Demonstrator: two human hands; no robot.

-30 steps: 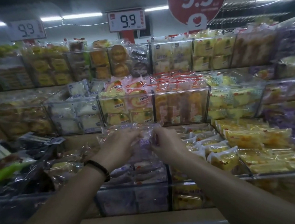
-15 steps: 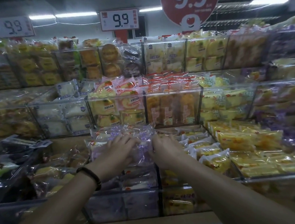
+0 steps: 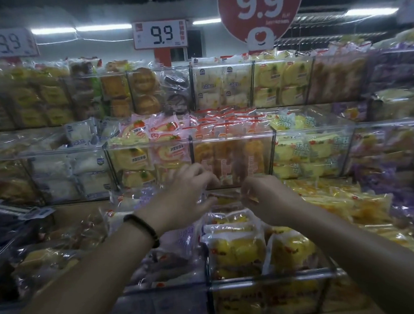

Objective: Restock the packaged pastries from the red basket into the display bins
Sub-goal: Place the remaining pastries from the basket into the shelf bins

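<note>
Both forearms stretch forward side by side. The left hand (image 3: 187, 198) and right hand (image 3: 266, 196) curl their fingers onto the ends of a clear-wrapped pastry packet (image 3: 226, 194) above the back of the yellow-pastry bin (image 3: 267, 279) — close against the middle tier's clear front wall (image 3: 231, 138), with little room behind.

My wristband (image 3: 142, 227) is black. The packs (image 3: 235, 251) nearest me are clear and white over yellow cake; the bags (image 3: 184, 238) left of them carry purple print. Higher up, pink wrappers (image 3: 168, 131) show orange swirls. The round sign (image 3: 261, 6) is red with white digits.
</note>
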